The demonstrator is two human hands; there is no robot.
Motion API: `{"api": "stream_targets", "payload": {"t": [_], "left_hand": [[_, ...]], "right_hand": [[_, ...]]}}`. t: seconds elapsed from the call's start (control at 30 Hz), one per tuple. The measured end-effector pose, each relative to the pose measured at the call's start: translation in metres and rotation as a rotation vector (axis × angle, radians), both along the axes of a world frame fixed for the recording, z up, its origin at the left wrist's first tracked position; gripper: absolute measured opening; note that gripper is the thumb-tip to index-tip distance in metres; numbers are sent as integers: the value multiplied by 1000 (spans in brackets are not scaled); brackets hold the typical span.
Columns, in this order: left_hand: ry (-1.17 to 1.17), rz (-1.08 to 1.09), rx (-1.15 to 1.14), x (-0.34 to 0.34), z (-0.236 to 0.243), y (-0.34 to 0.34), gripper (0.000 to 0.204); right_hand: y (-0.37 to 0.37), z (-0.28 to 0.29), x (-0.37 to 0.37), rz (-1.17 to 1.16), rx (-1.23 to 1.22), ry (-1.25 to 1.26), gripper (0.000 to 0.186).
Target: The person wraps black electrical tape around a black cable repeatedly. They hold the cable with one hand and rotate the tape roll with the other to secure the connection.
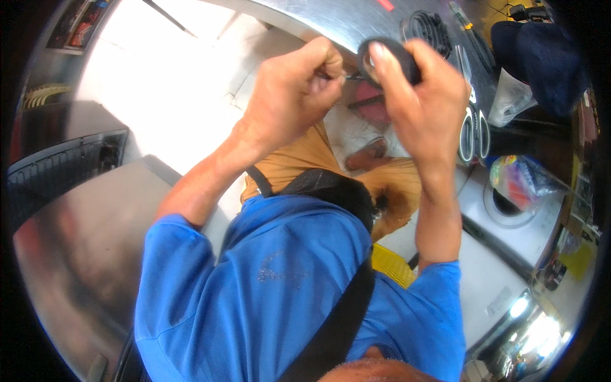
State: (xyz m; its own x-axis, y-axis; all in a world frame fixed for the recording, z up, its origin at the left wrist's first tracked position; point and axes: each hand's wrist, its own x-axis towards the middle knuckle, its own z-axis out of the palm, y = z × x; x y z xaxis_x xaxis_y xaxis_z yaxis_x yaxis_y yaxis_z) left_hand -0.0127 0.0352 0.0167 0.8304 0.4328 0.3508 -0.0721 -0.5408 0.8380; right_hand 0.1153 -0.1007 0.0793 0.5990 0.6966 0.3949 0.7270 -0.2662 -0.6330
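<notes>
My right hand [423,105] grips a small round black part [382,60], held up in front of my chest with the thumb over its rim. My left hand [296,92] is closed around a thin metal tool [351,77] whose tip points into the black part. Both hands are close together, above my lap in tan trousers. What sits inside the black part is hidden by my fingers.
A steel worktop [344,22] lies ahead with a coiled black cable [425,27] and scissors [474,130] on it. A white round-fronted appliance [509,210] stands at right, a dark cap [541,57] at upper right, a metal surface [83,254] at left.
</notes>
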Motion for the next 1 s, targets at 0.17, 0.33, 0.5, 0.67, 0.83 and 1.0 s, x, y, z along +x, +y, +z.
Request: {"api": "stream_targets", "payload": {"t": [0.17, 0.33, 0.5, 0.67, 0.83, 1.0], "left_hand": [[-93, -7, 192, -1, 5, 1, 17], [-143, 81, 398, -5, -3, 3, 23], [-11, 65, 212, 3, 5, -13, 16], [80, 60, 181, 13, 20, -14, 14], [313, -18, -59, 10, 34, -10, 15], [288, -164, -82, 14, 21, -3, 15]], "right_hand": [[44, -1, 23, 54, -173, -282, 34], [63, -3, 27, 117, -260, -192, 23], [62, -19, 31, 94, -171, -80, 33], [52, 0, 22, 140, 25, -25, 23], [-17, -10, -10, 174, 275, 46, 11], [-50, -67, -32, 43, 210, 324, 44]]}}
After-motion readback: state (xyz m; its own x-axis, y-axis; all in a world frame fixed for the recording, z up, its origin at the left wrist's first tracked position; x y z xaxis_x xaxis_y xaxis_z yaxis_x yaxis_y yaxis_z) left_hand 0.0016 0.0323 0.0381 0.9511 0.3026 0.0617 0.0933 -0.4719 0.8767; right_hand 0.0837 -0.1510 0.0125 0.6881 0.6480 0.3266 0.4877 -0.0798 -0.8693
